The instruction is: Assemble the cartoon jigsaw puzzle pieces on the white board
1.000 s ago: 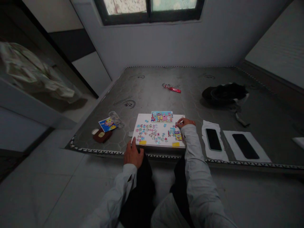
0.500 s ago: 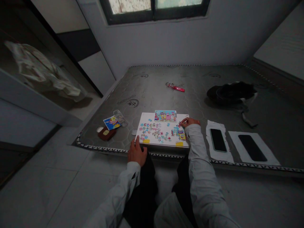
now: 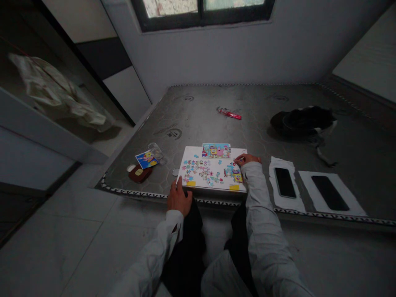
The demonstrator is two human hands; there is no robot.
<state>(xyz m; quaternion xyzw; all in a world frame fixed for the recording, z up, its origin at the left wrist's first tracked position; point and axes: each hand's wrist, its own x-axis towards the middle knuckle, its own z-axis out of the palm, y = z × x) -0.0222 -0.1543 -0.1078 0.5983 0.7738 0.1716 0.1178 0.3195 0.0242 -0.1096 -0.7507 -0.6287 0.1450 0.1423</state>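
A white box (image 3: pixel 227 169) lies near the bed's front edge, with loose jigsaw pieces (image 3: pixel 201 167) spread over its left and middle part. My left hand (image 3: pixel 179 200) grips the box's near left corner, fingers along its side and thumb at the front. On the right side, my right hand (image 3: pixel 247 160) is pinched on a small jigsaw piece (image 3: pixel 235 161), partly hidden by the fingers. Just below it sits a joined patch of puzzle (image 3: pixel 232 171) with a yellow cartoon figure. A cartoon picture card (image 3: pixel 216 151) rests at the box's far edge.
Left of the box are a blue picture card (image 3: pixel 146 159), crumpled clear plastic (image 3: pixel 157 152) and a brown case (image 3: pixel 140 174). Two phones (image 3: pixel 285 182) (image 3: pixel 329 192) lie on white sheets to the right. Farther back are a red packet (image 3: pixel 229 114) and a dark bag (image 3: pixel 303 121).
The view has shifted slightly. Both hands stay in nearly the same places, the right still pinched by the joined puzzle patch.
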